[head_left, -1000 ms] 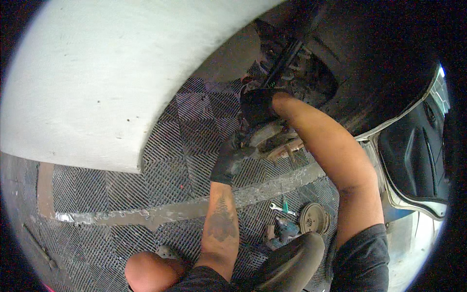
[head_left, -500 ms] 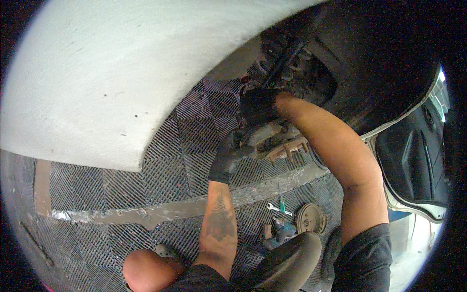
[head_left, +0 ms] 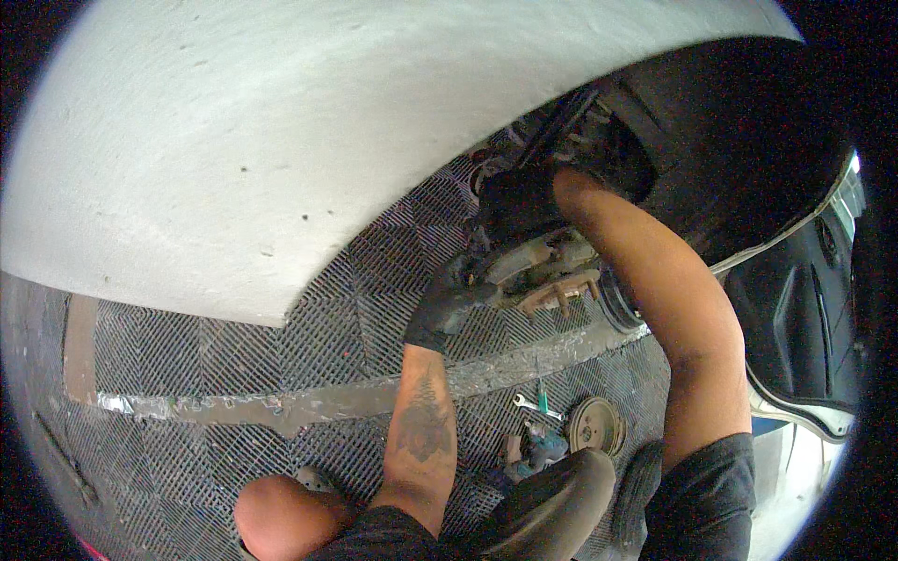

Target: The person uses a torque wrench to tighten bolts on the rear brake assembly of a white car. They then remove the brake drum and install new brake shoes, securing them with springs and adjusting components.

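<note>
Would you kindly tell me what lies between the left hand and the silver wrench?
In the head view, black ribbed floor tiles and a grey strip lie between the left hand and the silver wrench.

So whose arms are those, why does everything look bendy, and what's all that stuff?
No robot here! A person wears a camera on their head, looking down at their own arms. Its very wide lens bends straight edges, especially near the rim.

Both hands wear dark gloves. They reach under a white panel, into what looks like a car's wheel opening. The left hand is at a dirty metal part; the right hand is farther in. It's too dark to tell how the fingers grip.

On the ridged floor mat lie a shiny wrench, a blue tool and a round metal piece.
</note>
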